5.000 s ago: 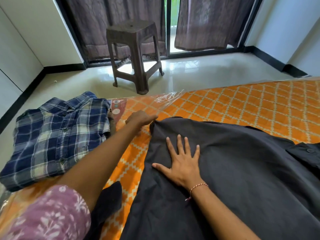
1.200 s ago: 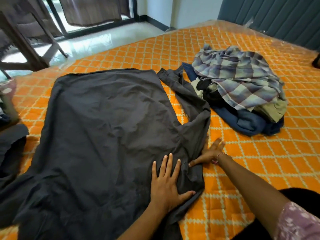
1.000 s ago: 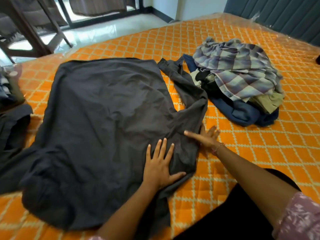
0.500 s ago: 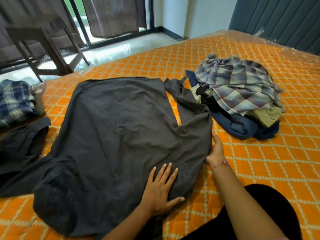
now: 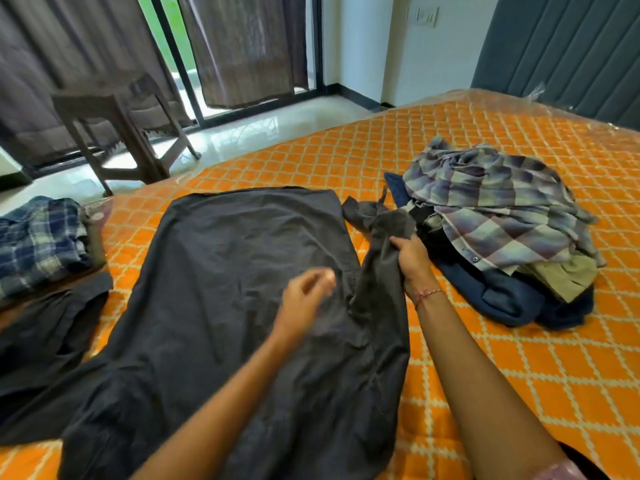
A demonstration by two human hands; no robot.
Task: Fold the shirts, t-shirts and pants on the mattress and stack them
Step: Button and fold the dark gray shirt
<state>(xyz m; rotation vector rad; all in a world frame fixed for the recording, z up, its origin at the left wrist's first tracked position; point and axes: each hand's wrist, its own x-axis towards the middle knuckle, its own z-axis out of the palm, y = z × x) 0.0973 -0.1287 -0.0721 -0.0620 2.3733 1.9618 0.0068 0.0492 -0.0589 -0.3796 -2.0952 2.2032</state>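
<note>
- Presently, the dark grey shirt (image 5: 221, 278) lies spread back-up across the near side of the orange mattress (image 5: 485, 358), its body mostly flat, with light creases through the middle.
- Right hand (image 5: 410, 261): fingers curled round the shirt's right sleeve (image 5: 379, 237), which is gathered and raised off the mattress beside the body panel.
- Left hand (image 5: 306, 294): blurred, positioned over the shirt's middle. Fingers appear loosely bent and seem to hold nothing; whether they touch the cloth cannot be told.
- Folded blue plaid shirt (image 5: 38, 240) rests at the far left edge of the mattress, with another dark garment (image 5: 52, 320) just beside it.
- Unfolded pile (image 5: 498, 233), topped by a grey-purple checked shirt, lies to the right, close to the raised sleeve.
- Judged step: bringing the sleeve in over the back panel, an early stage for this shirt; most of the task remains.
- Risk 1: the sleeve end lies against the unfolded pile; drawing it in may snag or drag a garment from that pile.
- Risk 2: with no flat palm evidently pinning the body, pulling the sleeve could shift the panel and skew the fold line.
- Risk 3: the sleeve is bunched in the grip; laid down so, it would leave a lump and an uneven stack.
- Risk 4: the mattress appears wrapped in plastic film, so cloth may slide under sideways pull.
</note>
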